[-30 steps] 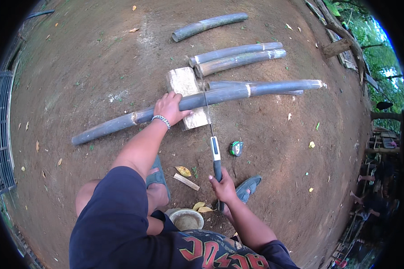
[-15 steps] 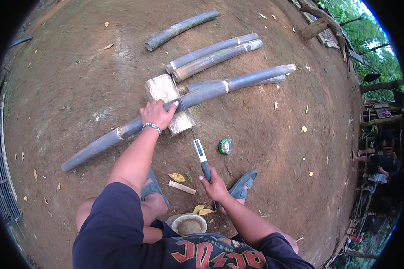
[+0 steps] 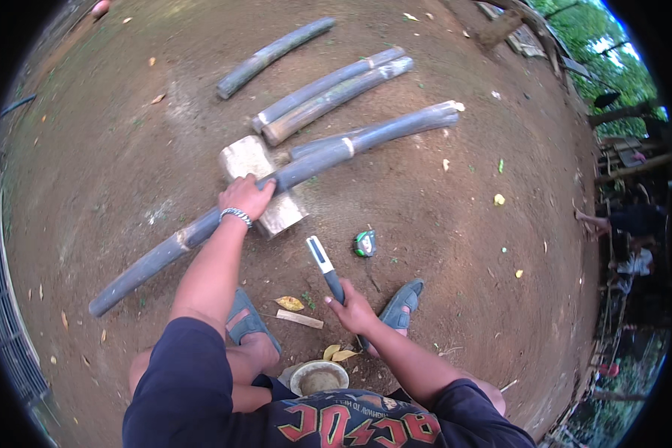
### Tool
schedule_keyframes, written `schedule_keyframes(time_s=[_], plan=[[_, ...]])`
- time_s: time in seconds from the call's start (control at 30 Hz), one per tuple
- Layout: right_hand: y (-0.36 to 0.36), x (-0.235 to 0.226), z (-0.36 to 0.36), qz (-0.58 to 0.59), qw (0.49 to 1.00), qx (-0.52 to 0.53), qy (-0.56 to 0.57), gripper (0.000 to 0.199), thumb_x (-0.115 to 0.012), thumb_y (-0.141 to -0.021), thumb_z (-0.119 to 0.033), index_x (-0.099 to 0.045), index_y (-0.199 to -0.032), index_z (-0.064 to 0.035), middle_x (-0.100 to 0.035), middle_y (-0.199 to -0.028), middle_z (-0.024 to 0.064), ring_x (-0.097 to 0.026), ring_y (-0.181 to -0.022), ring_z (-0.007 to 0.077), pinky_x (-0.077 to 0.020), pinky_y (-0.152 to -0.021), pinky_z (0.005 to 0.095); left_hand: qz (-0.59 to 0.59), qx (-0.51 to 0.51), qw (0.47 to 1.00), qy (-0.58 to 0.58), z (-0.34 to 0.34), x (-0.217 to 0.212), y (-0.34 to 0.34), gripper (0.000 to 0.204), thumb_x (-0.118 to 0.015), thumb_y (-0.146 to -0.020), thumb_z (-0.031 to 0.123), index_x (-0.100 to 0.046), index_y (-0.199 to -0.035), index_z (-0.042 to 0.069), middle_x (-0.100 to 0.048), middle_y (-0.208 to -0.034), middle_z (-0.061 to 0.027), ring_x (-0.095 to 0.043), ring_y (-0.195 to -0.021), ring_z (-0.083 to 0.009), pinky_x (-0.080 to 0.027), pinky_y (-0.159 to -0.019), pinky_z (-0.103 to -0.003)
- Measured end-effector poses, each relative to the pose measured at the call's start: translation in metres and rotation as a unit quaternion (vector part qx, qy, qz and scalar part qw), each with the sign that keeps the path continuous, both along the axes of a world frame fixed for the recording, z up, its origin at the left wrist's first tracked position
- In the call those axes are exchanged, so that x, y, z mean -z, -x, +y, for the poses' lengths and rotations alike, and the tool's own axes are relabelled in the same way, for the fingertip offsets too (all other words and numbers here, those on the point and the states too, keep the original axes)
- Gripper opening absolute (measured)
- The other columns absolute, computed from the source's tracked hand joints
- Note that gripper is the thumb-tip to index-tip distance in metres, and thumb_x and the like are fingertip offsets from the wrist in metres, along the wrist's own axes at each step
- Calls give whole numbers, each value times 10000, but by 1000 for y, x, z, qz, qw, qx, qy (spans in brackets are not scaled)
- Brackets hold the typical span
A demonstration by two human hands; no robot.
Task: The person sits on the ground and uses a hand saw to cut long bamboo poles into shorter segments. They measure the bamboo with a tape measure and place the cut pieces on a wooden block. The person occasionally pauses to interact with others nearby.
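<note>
A long dark bamboo pole (image 3: 305, 170) lies slantwise across a pale wooden block (image 3: 284, 213). My left hand (image 3: 246, 196), with a chain bracelet at the wrist, presses on the pole above the block, its fingers curled over the far side and the thumb along the top. In my right hand (image 3: 353, 309) is a hand saw (image 3: 319, 254), gripped by its dark handle with a white front part. The saw's blade cannot be made out against the block and pole. A green and black tape measure (image 3: 364, 243) lies on the ground beyond my right hand.
More bamboo pieces (image 3: 336, 95) lie on the dirt farther off. Near my sandalled feet are a flat bamboo strip (image 3: 299, 319), yellow leaves (image 3: 290, 303) and a round pale bowl (image 3: 319, 378). At the far right a person (image 3: 633, 225) is beside a wooden structure.
The whole view has shifted and turned slightly. The saw blade, earlier seen crossing the pole beside my left hand, no longer shows clearly. Both hands keep their grips.
</note>
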State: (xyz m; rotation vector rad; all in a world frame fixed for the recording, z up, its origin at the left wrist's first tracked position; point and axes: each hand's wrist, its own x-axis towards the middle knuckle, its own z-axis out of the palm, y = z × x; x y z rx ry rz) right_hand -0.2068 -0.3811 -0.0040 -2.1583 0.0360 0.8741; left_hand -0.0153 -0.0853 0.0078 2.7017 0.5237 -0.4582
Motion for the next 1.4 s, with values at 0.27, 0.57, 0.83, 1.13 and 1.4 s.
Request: schedule_keyframes(time_s=[0.27,0.57,0.83,1.13,1.4], plan=[[-3,15,-10,-43,997,-32,-59,447,-628,-974,-349,-441,-1268,-69,-650,-1024,263,-643,-988,463,-492,-843,539,-72,119,990,-17,5,7,13,684,-816,-742,424,-547,-1224,21,-630,-1170,-252,-615,-1114,-443,-500,-926,-523],[10,12,-10,-26,995,-3,-100,405,-637,-970,-327,-447,-1211,-62,-645,-992,248,-644,-967,446,-482,-828,529,-63,159,985,-6,16,18,15,719,-885,-693,298,-550,-1265,19,-634,-1188,-242,-611,-1123,-438,-489,-958,-501],[10,6,-10,-24,995,-3,-93,425,-670,-941,-332,-473,-1198,-57,-654,-963,228,-650,-967,420,-484,-817,513,-65,138,987,-45,11,13,15,552,-589,-928,527,-573,-1200,47,-642,-1146,-268,-621,-1071,-468,-485,-889,-553],[9,-2,-14,-18,996,22,-79,424,-666,-942,-363,-521,-1203,-62,-678,-1009,215,-663,-1000,404,-495,-848,504,-77,144,987,-8,27,51,3,574,-388,-1026,509,-593,-1184,-3,-656,-1142,-321,-607,-1058,-524,-464,-887,-581],[8,-7,-5,-33,996,24,-77,345,-640,-971,-345,-509,-1176,-101,-676,-893,148,-689,-840,320,-509,-734,478,-63,148,984,76,57,64,-14,618,-387,-1033,514,-603,-1188,-44,-641,-1159,-350,-595,-1098,-527,-462,-933,-548]])
